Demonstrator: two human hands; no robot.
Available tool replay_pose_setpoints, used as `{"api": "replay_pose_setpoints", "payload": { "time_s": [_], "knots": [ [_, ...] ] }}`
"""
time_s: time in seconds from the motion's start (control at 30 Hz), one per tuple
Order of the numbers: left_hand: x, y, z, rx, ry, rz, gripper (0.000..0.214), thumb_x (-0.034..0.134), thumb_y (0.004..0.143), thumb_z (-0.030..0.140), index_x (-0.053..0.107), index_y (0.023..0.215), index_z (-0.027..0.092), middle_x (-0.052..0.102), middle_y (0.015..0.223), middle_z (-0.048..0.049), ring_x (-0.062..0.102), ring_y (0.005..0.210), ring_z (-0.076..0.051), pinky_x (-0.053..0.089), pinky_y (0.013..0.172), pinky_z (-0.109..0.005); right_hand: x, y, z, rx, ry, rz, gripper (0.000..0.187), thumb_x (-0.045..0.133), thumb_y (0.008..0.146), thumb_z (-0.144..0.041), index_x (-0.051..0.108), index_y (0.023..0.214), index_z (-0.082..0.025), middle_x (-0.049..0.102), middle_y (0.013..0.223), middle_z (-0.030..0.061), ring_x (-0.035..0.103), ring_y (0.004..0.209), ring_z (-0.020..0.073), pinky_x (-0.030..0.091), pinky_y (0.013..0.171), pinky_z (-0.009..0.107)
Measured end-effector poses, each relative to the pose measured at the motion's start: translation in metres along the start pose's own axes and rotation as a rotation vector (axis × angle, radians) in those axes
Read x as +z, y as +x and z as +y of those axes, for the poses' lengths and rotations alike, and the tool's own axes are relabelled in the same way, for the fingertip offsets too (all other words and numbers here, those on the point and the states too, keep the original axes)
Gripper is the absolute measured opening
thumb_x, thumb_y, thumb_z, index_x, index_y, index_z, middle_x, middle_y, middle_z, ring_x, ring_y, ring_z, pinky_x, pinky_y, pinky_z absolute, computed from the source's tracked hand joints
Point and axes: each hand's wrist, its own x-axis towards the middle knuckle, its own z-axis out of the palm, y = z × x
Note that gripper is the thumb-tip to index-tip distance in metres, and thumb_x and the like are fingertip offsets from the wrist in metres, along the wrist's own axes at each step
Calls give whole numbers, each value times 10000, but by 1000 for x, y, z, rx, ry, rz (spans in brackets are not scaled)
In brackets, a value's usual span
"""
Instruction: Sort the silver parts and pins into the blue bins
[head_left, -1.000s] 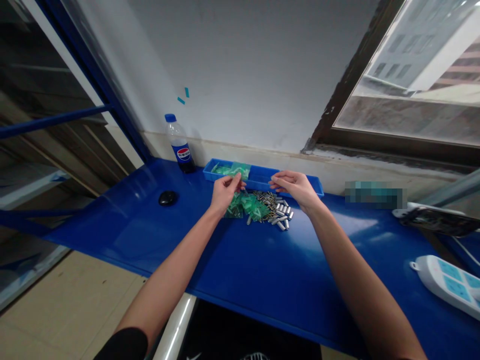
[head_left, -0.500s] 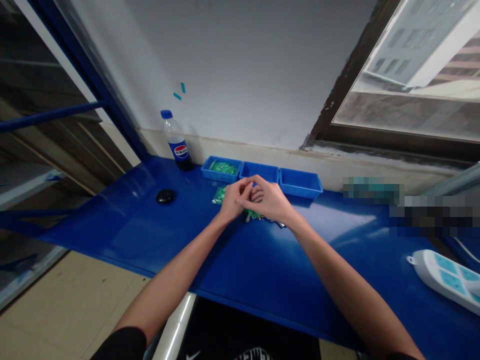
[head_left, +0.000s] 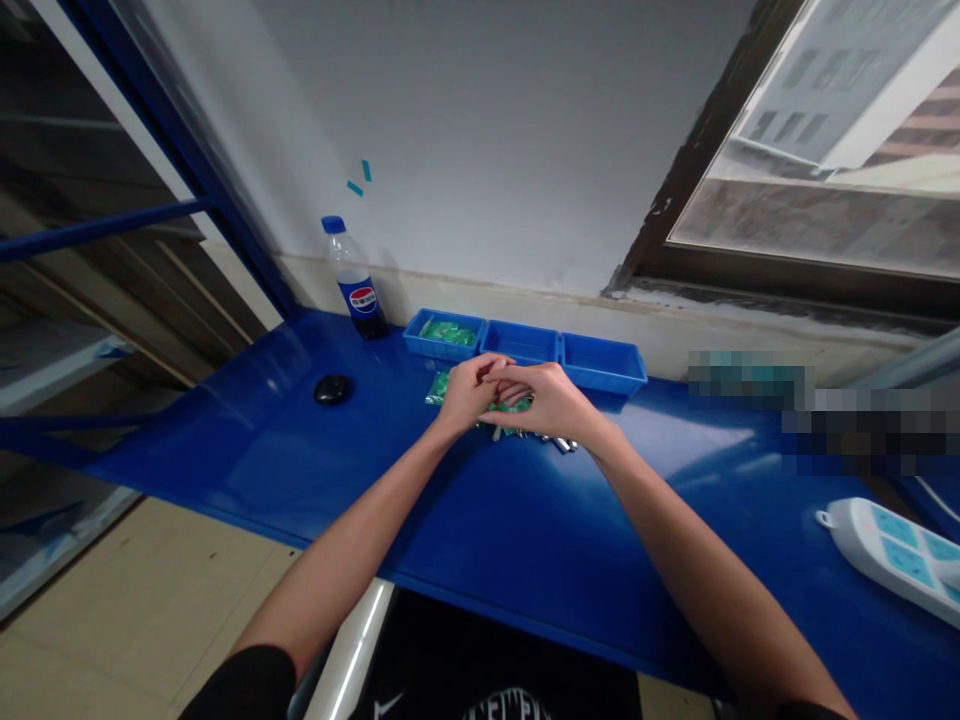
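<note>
My left hand (head_left: 469, 395) and my right hand (head_left: 559, 402) meet above the table, fingertips touching or nearly so. The left fingers are bent into a pinch; whatever they grip is hidden or too small to name. My right fingers curl toward the left ones, its thumb held lower, with a gap between; any small thing there cannot be made out. Below them lies a pile of green packets and small shiny metal pieces (head_left: 564, 443), partly covered by the hands. A green packet (head_left: 436, 388) lies just left of my left hand.
Along the wall stand three blue bins: a left one (head_left: 420, 347) with green packets, a middle one (head_left: 517, 328) and a right one (head_left: 604, 380). A cola bottle (head_left: 361, 298) and a black rounded object (head_left: 332, 389) are left; a white power strip (head_left: 862, 535) lies right.
My right thumb has moved down, away from its fingers, opening a gap through which green packets show. Both hands stay together over the pile.
</note>
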Motion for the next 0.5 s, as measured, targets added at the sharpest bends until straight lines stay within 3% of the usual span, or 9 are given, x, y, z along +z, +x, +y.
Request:
{"api": "replay_pose_setpoints", "payload": {
  "time_s": [0.07,0.17,0.27,0.33,0.43,0.5],
  "knots": [
    [1,0,-1,-3,0,6,305,575,949,363,777,1012,144,811,970,-81,747,882,-223,545,776,-280,1,0,1,-20,-32,-5,362,789,811,-317,738,1142,-180,773,844,27,745,775,175,561,755,263],
    [1,0,-5,-14,-27,13,310,609,944,397,775,1011,144,807,930,-84,750,820,-221,552,739,-283,1,1,3,-14,-79,12,193,669,871,-223,761,1037,-188,771,818,22,721,726,153,530,729,252],
    [-1,1,-8,5,3,19,271,639,933,382,773,1009,159,806,904,-75,754,792,-213,562,738,-284,-5,0,6,38,-129,33,265,575,871,-146,749,1064,-200,755,801,7,691,700,138,495,712,248],
    [-4,2,-8,14,45,42,233,638,931,338,770,1018,167,802,873,-66,760,786,-208,568,738,-282,-11,-2,7,89,-195,2,284,616,850,-169,718,1113,-199,735,796,3,675,710,146,473,701,252],
    [-8,4,-6,-11,67,103,205,622,931,282,765,1027,172,790,817,-54,759,732,-195,579,714,-278,-21,-5,8,115,-388,-104,236,762,787,-297,698,995,-207,706,857,26,637,773,179,419,683,272],
    [-10,5,-5,-26,65,122,188,617,926,257,764,1011,175,788,808,-52,756,708,-192,584,698,-279,-25,-7,10,88,-479,-180,325,846,722,-381,681,945,-211,685,941,52,615,856,210,397,694,282]
  ]
}}
